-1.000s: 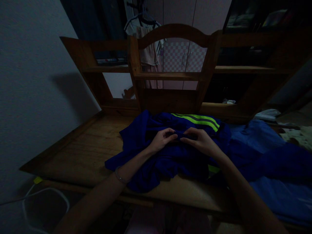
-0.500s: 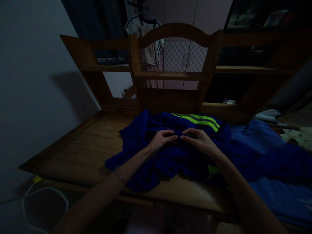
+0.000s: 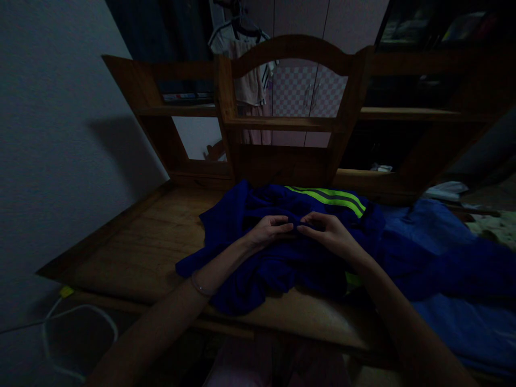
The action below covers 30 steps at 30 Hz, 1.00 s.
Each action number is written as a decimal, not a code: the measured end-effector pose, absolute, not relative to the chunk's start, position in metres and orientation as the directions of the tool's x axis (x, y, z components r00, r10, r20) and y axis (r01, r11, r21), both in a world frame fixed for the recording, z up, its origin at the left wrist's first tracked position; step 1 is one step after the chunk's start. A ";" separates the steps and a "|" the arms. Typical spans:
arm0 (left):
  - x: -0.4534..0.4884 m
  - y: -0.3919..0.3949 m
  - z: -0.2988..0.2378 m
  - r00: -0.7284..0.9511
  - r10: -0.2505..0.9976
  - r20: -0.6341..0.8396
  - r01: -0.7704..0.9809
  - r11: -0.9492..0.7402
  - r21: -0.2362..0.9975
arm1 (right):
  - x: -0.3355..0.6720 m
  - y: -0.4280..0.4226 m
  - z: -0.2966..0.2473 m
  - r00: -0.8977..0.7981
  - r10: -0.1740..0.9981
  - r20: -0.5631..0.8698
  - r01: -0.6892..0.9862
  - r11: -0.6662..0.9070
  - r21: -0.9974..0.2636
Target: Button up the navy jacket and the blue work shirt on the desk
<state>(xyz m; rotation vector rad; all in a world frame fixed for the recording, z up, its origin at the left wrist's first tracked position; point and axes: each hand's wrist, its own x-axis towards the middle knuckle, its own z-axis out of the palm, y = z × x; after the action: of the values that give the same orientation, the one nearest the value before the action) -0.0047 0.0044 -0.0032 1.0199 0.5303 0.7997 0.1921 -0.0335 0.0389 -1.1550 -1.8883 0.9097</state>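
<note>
A dark blue work jacket (image 3: 258, 274) with yellow-green and grey reflective stripes lies crumpled on the wooden desk top (image 3: 161, 231). My left hand (image 3: 269, 231) pinches a fold of its cloth between thumb and fingers. Close beside it, my right hand (image 3: 324, 230) pinches the same fold, the fingertips of both hands nearly meeting. A bracelet circles my left wrist. The dim light hides any button or seam between the fingertips.
A wooden shelf unit (image 3: 282, 126) rises along the back of the desk. More blue cloth (image 3: 427, 226) lies at right, near a white packet (image 3: 447, 191). A white cable (image 3: 80, 309) loops at the lower left. Clothes (image 3: 250, 80) hang behind the shelf.
The view has shifted very slightly. Both hands keep their pinch on the jacket's fold, with hardly any movement.
</note>
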 end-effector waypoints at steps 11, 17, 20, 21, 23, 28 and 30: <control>-0.005 0.001 0.001 0.455 0.885 0.100 -0.148 -0.036 0.988 | 0.193 -0.034 0.040 -0.295 0.901 0.319 0.516 0.431 -0.740; 0.001 0.000 0.000 0.313 0.888 0.336 0.044 -0.367 0.929 | 0.190 -0.035 0.034 -0.277 0.857 0.435 0.629 0.504 -0.592; 0.002 -0.003 0.003 0.273 0.867 0.418 0.108 -0.459 0.882 | 0.185 -0.036 0.031 -0.265 0.845 0.465 0.677 0.506 -0.533; 0.002 -0.004 0.005 0.264 0.858 0.442 0.122 -0.484 0.867 | 0.183 -0.037 0.030 -0.262 0.839 0.477 0.693 0.508 -0.512; 0.003 -0.005 0.006 0.243 0.847 0.472 0.142 -0.513 0.847 | 0.178 -0.039 0.029 -0.246 0.828 0.504 0.718 0.504 -0.480; 0.004 0.000 0.000 0.219 0.890 0.399 0.039 -0.417 0.908 | 0.170 -0.043 0.028 -0.210 0.820 0.532 0.742 0.488 -0.459; 0.002 0.004 -0.003 0.274 0.909 0.313 -0.017 -0.321 0.947 | 0.172 -0.042 0.029 -0.207 0.831 0.517 0.731 0.482 -0.483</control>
<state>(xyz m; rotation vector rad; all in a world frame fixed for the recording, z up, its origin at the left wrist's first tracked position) 0.0020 0.0044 -0.0030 1.5829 0.8475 1.2096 0.1720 -0.0422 0.0289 -1.2897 -1.9796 0.1696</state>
